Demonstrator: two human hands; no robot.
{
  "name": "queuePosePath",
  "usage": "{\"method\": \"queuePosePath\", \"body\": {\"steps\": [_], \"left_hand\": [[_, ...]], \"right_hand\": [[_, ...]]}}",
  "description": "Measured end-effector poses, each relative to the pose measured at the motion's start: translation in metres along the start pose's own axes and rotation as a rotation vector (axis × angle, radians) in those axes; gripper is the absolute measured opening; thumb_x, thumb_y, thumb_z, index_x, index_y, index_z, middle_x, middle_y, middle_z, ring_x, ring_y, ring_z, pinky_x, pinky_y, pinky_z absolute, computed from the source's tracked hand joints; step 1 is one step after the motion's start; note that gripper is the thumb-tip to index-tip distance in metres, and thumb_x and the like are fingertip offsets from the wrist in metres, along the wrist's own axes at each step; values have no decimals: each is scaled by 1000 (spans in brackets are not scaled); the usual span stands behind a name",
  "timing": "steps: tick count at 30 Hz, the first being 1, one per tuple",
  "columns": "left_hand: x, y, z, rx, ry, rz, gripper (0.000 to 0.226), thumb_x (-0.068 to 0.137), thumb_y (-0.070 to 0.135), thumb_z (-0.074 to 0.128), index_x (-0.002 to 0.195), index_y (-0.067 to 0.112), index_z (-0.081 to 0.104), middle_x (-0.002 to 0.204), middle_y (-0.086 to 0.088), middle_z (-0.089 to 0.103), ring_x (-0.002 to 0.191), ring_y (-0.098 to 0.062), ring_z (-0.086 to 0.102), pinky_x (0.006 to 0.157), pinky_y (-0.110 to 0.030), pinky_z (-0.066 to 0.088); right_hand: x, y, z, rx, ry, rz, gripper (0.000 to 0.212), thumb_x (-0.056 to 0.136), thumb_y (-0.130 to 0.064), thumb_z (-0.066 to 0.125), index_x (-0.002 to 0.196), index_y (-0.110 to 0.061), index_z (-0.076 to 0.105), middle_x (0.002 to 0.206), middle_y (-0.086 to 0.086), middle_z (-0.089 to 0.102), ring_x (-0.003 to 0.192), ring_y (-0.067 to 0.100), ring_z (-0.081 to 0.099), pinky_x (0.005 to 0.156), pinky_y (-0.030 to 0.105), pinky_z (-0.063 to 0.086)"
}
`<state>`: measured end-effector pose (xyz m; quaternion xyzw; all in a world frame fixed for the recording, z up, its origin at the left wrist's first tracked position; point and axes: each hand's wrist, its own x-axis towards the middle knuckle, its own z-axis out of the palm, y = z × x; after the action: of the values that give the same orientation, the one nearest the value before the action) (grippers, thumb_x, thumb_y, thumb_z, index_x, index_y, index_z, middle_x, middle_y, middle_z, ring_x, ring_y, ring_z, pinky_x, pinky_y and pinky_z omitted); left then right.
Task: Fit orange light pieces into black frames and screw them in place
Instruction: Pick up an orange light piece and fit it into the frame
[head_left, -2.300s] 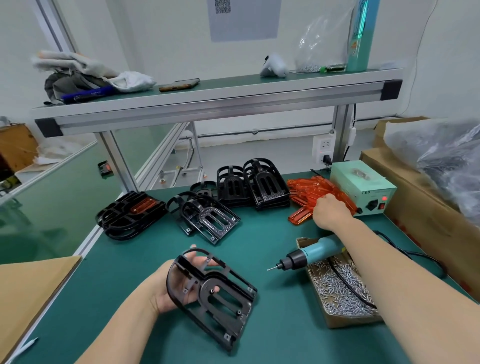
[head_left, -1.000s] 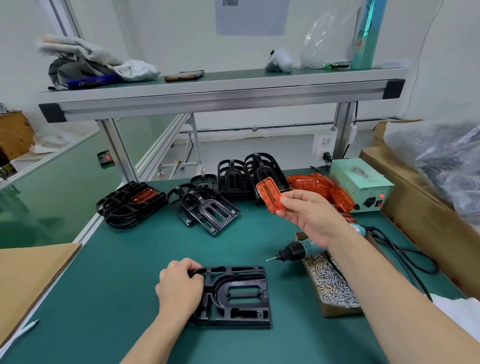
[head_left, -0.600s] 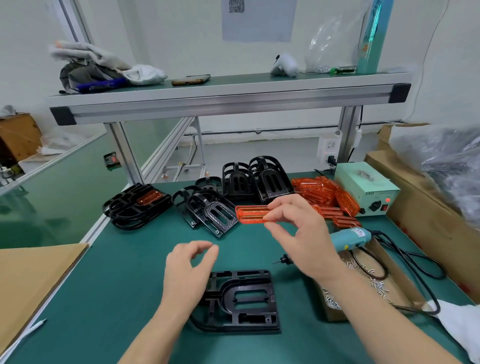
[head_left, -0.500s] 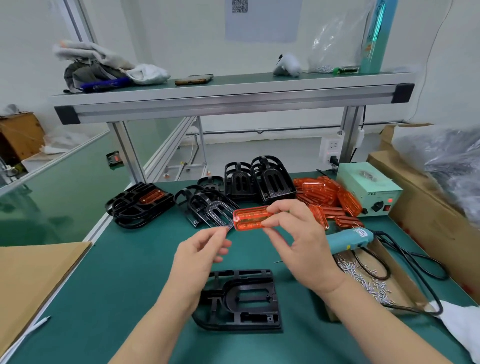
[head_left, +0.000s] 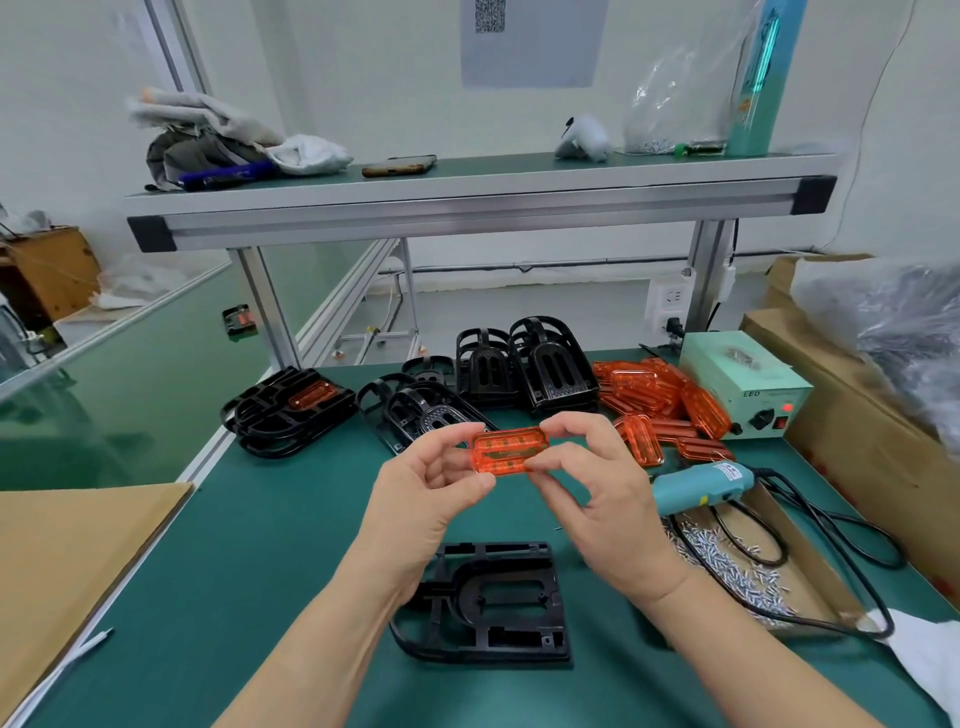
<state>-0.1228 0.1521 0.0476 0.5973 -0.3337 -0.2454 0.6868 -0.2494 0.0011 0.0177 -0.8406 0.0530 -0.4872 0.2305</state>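
Note:
An orange light piece (head_left: 508, 450) is held in the air above the green mat, flat side toward me. My left hand (head_left: 426, 499) pinches its left end and my right hand (head_left: 602, 488) pinches its right end. Below the hands a black frame (head_left: 493, 603) lies flat on the mat with its oval opening facing up. A pile of orange light pieces (head_left: 660, 405) lies at the back right. Several black frames (head_left: 519, 364) stand and lie at the back. One stack of frames (head_left: 285, 410) at the back left has an orange piece fitted.
A blue electric screwdriver (head_left: 701, 486) rests on a cardboard tray of screws (head_left: 737, 566) at the right, its black cable looping nearby. A pale green power box (head_left: 743, 382) stands behind. Cardboard (head_left: 62, 561) lies at the left, and a metal shelf (head_left: 467, 202) spans overhead.
My left hand let go of the black frame, rose and took the left end of the orange piece. My right hand brought the piece in from the pile and turned it level.

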Motion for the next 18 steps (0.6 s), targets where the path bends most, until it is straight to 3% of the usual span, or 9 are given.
{"method": "queuePosePath", "body": {"steps": [4,12,16,18], "left_hand": [[0,-2,-2,2,-12,-3,44,82,-7,71,115,22,70,99,-7,76,92,-13,68,80,-16,51],[1,-10,-7,26,-16,-57,41,83,-4,72,115,21,69,100,-6,76,92,-11,69,78,-17,51],[0,-16,-14,88,-57,-96,40,82,-2,74,114,21,70,99,-5,76,93,-14,70,82,-21,52],[-3,-20,-19,175,-76,-100,39,80,-1,76,111,23,72,96,-2,75,90,-15,67,81,-23,54]], "right_hand": [[-1,-1,-1,30,-34,31,9,87,-3,76,93,-10,76,130,6,62,125,16,58,108,29,43],[0,-7,-7,94,-110,121,10,86,-7,78,95,-11,77,124,0,66,115,6,63,104,22,45],[3,-6,-10,73,-292,199,36,86,-12,79,120,-18,68,116,-15,64,104,-8,55,95,12,41],[4,-5,-10,27,-408,249,52,87,-20,78,135,-23,59,117,-18,62,108,-8,50,99,16,38]]}}
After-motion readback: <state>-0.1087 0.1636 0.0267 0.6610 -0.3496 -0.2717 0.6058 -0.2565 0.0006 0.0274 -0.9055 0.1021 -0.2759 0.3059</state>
